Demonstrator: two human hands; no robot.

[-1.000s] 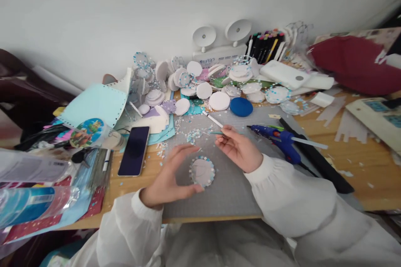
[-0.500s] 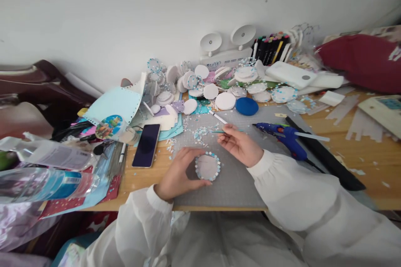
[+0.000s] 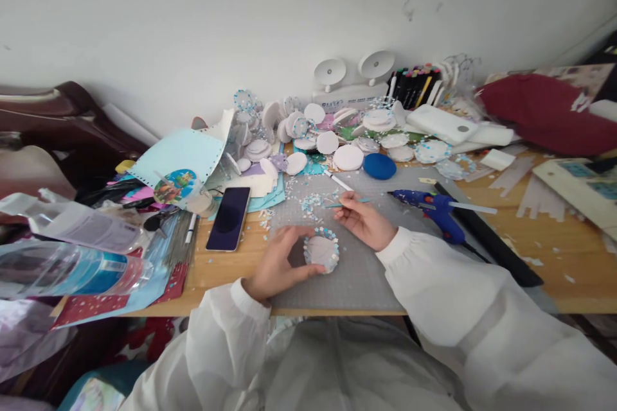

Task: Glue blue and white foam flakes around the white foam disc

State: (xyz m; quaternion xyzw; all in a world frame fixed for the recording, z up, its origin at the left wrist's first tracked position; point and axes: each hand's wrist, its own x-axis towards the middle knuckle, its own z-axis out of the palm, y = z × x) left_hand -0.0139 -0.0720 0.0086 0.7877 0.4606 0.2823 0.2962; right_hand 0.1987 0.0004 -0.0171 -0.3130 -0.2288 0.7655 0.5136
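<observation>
My left hand (image 3: 284,262) grips a small white disc (image 3: 322,252) by its edge, thumb at the near side and fingers at the far side. Tiny blue and white star-like pieces ring the disc's rim. Between the thumb and fingers of my right hand (image 3: 364,221) is a thin teal stick (image 3: 333,206), its tip pointing left. Just beyond that tip lie scattered small blue and white pieces (image 3: 311,202) on the grey cutting mat (image 3: 357,286). A white pen (image 3: 338,180) rests behind my right hand.
A blue glue gun (image 3: 434,205) lies to the right, by a long black strip (image 3: 491,244). A phone (image 3: 228,218) and plastic bottles (image 3: 72,273) are on the left. White discs (image 3: 348,157) and a blue disc (image 3: 379,166) crowd the back, before a marker set (image 3: 414,85).
The whole view has shifted slightly. My left hand keeps its hold, and the disc looks a little more tilted. My right hand still pinches the stick in nearly the same place.
</observation>
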